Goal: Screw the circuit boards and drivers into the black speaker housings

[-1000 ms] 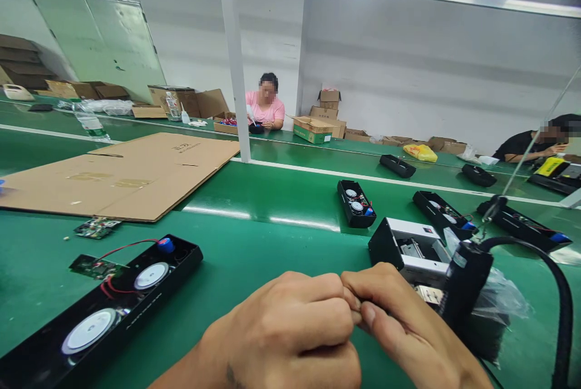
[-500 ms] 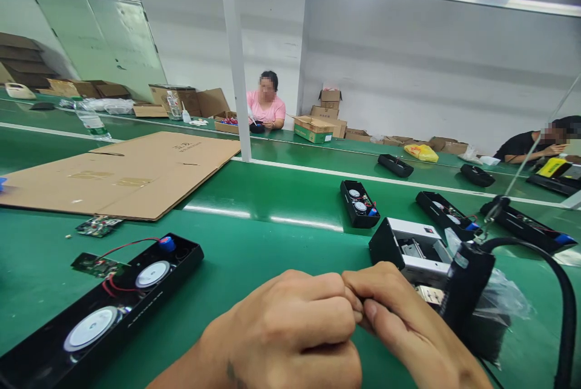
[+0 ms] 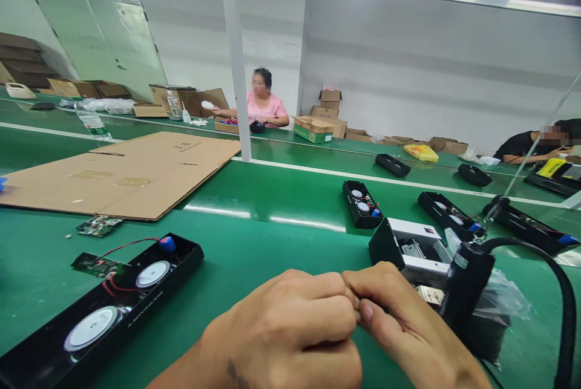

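Note:
My left hand (image 3: pixel 290 328) and my right hand (image 3: pixel 403 322) meet at the bottom middle, fingertips pinched together on something small that I cannot make out. To their left an open black speaker housing (image 3: pixel 97 310) lies on the green belt (image 3: pixel 254 244), with two round white drivers, red wires, a blue part and a small green circuit board (image 3: pixel 97 266). Just right of my right hand stand a black and white box (image 3: pixel 408 244) and a black tool (image 3: pixel 465 283) on a thick curved cable.
Flat cardboard (image 3: pixel 131 171) lies at the left, with a loose circuit board (image 3: pixel 97 226) beside it. More open speaker housings (image 3: pixel 362 203) sit further along the belt. A white post (image 3: pixel 236 56) rises mid-belt. A person in pink (image 3: pixel 263 104) and another person (image 3: pixel 540 144) sit behind.
My hands stay pinched together in place. The speaker housings on the far belt have drifted slightly right. The person in pink has reached an arm out to the left, holding something white.

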Available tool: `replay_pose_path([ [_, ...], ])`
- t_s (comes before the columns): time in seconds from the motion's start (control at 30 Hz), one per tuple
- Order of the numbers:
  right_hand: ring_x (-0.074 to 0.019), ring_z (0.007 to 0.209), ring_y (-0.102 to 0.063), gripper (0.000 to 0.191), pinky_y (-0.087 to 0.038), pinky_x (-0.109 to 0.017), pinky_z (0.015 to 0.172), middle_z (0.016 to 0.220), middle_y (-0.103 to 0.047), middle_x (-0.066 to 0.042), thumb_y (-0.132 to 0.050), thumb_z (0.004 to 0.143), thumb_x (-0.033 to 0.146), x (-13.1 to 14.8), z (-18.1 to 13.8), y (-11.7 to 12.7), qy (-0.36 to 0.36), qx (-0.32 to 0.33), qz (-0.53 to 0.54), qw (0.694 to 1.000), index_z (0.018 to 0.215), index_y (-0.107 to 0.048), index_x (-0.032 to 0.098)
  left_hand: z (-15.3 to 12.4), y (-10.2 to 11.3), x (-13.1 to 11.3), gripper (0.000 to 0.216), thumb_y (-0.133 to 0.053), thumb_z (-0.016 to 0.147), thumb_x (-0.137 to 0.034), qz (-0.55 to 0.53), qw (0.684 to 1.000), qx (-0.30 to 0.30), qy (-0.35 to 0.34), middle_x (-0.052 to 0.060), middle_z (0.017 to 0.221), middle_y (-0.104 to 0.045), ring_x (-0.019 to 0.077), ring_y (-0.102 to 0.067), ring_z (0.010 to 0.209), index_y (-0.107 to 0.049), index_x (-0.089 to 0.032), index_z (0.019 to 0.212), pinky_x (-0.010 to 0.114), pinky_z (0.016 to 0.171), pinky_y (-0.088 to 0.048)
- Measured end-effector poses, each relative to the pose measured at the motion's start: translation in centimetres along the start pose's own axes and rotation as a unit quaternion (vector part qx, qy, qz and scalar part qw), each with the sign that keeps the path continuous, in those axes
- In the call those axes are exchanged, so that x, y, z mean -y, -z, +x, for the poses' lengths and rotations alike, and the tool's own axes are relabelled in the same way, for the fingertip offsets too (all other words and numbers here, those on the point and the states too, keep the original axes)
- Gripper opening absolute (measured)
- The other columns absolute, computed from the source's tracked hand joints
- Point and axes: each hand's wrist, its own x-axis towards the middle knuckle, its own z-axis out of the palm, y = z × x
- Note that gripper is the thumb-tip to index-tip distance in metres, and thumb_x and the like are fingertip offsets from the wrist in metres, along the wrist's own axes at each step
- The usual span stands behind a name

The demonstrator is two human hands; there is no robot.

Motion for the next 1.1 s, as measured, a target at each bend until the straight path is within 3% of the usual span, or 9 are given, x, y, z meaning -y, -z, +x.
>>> replay_pose_path([
  [0.2,-0.0225,0.084,-0.068,0.033,-0.053,-0.033,0.075,0.091,-0.074,-0.006,-0.048,0.100,0.037,0.5,0.3,0.1,-0.001,0.007,-0.006,1.000,0.093,-0.077,0.021,0.3,0.2,-0.2,0.041,-0.046,0.085,0.001,0.010,1.000,0.009,0.013,-0.005,0.072,-0.024,0.0126,-0.025,0.061,-0.015,-0.026,0.083,0.023,0.060,-0.041],
  [0.57,-0.0226,0.088,-0.068,0.034,-0.053,-0.034,0.079,0.099,-0.074,-0.005,-0.047,0.102,0.034,-0.7,-0.8,-0.3,-0.004,-0.025,0.014,1.000,0.116,-0.078,0.024,0.5,0.6,-0.3,0.042,-0.047,0.082,0.001,0.017,1.000,0.013,0.003,-0.005,0.072,-0.023,0.0136,-0.024,0.061,-0.015,-0.026,0.081,0.022,0.059,-0.045],
  [0.67,-0.0199,0.081,-0.067,0.029,-0.051,-0.032,0.074,0.090,-0.072,-0.003,-0.048,0.104,0.030,-0.3,-0.1,0.0,-0.002,-0.038,-0.022,0.999,0.104,-0.077,0.023,0.4,0.6,0.0,0.040,-0.046,0.086,0.002,0.032,0.999,0.010,-0.004,-0.005,0.073,-0.022,0.0131,-0.027,0.062,-0.019,-0.026,0.079,0.022,0.062,-0.047],
  [0.8,-0.0138,0.064,-0.061,0.032,-0.046,-0.027,0.062,0.071,-0.067,0.003,-0.050,0.107,0.025,0.1,1.5,0.9,0.042,-0.038,-0.062,0.997,0.082,-0.069,0.023,0.2,0.8,0.5,0.035,-0.048,0.099,-0.005,0.094,0.995,0.031,0.034,-0.005,0.071,-0.030,0.0126,-0.034,0.063,-0.034,-0.024,0.073,0.022,0.067,-0.049],
  [0.93,-0.0106,0.062,-0.066,0.013,-0.048,-0.023,0.057,0.077,-0.075,0.006,-0.066,0.103,0.023,0.0,2.0,1.4,0.136,-0.118,-0.105,0.978,0.094,-0.075,0.027,-0.1,1.2,1.0,0.037,-0.050,0.105,-0.008,0.178,0.982,0.063,0.021,-0.004,0.072,-0.037,0.0139,-0.036,0.066,-0.045,-0.022,0.072,0.023,0.072,-0.051],
  [1.1,-0.0078,0.055,-0.064,0.018,-0.048,-0.023,0.056,0.071,-0.071,0.007,-0.068,0.101,0.009,0.2,1.8,1.2,0.244,-0.150,-0.183,0.940,0.106,-0.077,0.023,-0.3,1.7,1.2,0.042,-0.043,0.109,-0.006,0.238,0.967,0.078,-0.043,-0.002,0.075,-0.041,0.0155,-0.036,0.069,-0.045,-0.021,0.069,0.026,0.071,-0.044],
])
